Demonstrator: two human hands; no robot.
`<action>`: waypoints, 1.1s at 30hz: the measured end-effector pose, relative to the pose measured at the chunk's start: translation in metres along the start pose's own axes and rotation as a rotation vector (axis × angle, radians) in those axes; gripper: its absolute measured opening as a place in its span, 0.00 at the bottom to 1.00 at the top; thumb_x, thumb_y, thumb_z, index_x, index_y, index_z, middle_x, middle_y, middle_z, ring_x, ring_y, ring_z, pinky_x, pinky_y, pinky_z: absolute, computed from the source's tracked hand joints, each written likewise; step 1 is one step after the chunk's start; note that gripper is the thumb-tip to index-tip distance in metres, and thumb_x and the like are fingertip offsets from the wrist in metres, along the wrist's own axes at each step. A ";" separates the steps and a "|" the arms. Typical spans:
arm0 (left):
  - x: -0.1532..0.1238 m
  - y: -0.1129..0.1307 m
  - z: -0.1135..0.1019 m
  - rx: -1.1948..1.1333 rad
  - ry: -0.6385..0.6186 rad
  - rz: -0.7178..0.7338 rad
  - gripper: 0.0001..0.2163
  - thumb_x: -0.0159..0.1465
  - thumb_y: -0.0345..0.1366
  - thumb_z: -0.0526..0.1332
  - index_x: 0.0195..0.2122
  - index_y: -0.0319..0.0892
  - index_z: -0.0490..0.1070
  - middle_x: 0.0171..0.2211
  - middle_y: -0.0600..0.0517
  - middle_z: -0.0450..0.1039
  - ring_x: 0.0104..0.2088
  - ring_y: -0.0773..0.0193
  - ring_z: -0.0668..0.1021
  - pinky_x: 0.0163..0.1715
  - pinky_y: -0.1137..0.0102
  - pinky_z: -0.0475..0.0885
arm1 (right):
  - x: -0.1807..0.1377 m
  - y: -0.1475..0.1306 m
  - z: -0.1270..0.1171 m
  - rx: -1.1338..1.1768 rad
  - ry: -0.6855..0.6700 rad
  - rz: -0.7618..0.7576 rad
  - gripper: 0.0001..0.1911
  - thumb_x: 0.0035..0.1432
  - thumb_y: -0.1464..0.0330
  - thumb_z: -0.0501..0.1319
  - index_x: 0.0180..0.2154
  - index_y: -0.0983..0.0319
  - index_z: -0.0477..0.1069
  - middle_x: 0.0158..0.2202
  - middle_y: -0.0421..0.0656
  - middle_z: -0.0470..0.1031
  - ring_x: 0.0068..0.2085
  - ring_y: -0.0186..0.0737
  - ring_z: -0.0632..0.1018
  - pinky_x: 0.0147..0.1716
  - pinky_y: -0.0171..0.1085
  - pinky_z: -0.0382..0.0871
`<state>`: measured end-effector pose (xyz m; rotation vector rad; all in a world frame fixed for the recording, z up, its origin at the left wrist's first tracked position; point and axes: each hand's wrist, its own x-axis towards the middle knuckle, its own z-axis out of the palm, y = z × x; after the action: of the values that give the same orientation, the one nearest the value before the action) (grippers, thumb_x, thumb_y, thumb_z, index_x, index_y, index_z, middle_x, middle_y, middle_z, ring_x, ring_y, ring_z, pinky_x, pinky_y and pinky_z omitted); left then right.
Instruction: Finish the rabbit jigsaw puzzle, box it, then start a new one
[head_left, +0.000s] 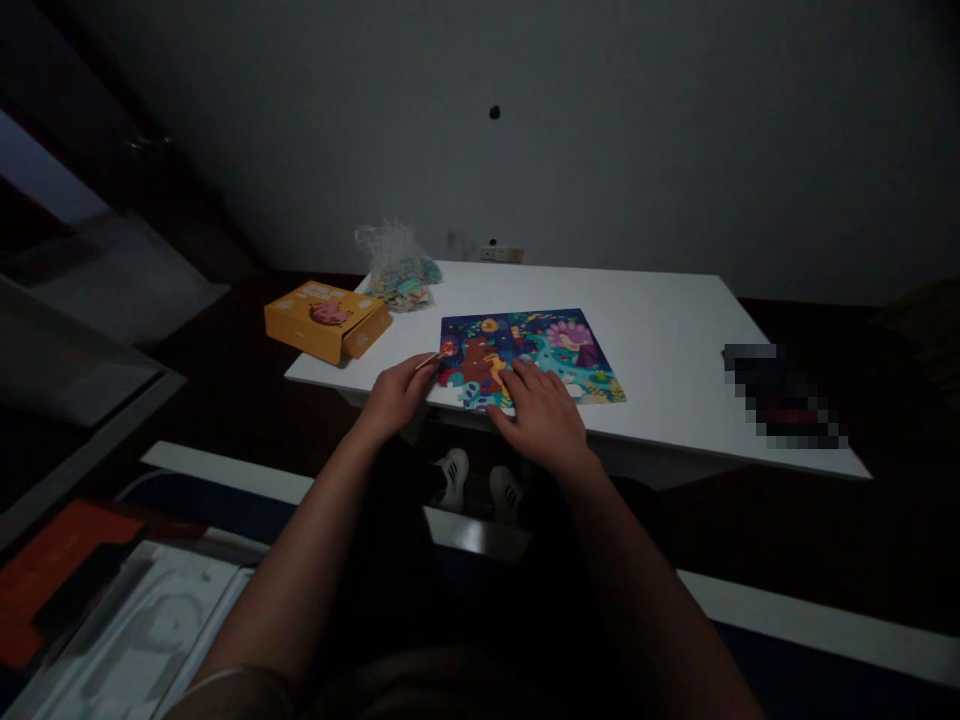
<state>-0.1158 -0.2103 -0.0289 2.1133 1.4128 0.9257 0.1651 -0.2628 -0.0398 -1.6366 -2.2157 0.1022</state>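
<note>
Nearer than the table's near edge, at the lower left, lay an open white tray (161,625) with a rounded moulded hollow, and beside it something flat and orange (67,570). A pair of pale shoes with dark stripes (452,482) stood below the near edge of the table (675,350).

Over that edge, left of its middle, the left hand (397,396) had thumb and forefinger pinched together on a thin pale piece (427,360), just at the puzzle's left side. The right hand (541,412) lay palm down, fingers spread and clamped on nothing, touching the near part of the picture puzzle (525,345). The puzzle lay flat along the table's near edge, showing a brown animal, a purple-pink fan shape and a blue stream.

Near the near right corner was a dark thing (784,400), blurred past telling. A yellow box (304,322) sat by the near left corner, jutting past the left edge. Behind it, by the far left corner, stood a clear bag of colourful pieces (401,275). Beyond the far edge, a socket strip (501,255) showed on the grey wall (637,150).
</note>
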 end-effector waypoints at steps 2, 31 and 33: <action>0.003 -0.007 0.002 -0.005 0.033 0.056 0.22 0.80 0.43 0.56 0.69 0.44 0.80 0.66 0.44 0.84 0.68 0.49 0.84 0.72 0.52 0.77 | 0.000 0.001 0.001 -0.012 0.012 -0.008 0.35 0.78 0.52 0.61 0.75 0.64 0.72 0.79 0.58 0.68 0.79 0.67 0.68 0.78 0.66 0.59; -0.009 -0.006 0.028 0.283 -0.043 0.187 0.30 0.77 0.38 0.59 0.80 0.44 0.63 0.75 0.42 0.75 0.73 0.47 0.79 0.74 0.48 0.73 | 0.017 -0.053 0.028 0.127 0.307 0.185 0.27 0.83 0.66 0.48 0.69 0.59 0.79 0.64 0.50 0.86 0.60 0.55 0.84 0.63 0.53 0.75; -0.009 -0.007 0.028 0.258 -0.023 0.166 0.38 0.76 0.39 0.60 0.84 0.39 0.51 0.73 0.39 0.76 0.70 0.46 0.82 0.72 0.50 0.75 | 0.022 -0.061 0.029 0.090 0.230 0.123 0.27 0.82 0.68 0.51 0.71 0.58 0.77 0.66 0.48 0.85 0.63 0.56 0.82 0.68 0.55 0.71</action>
<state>-0.1022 -0.2155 -0.0554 2.4543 1.4283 0.8123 0.0939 -0.2570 -0.0442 -1.6454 -1.9130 0.0429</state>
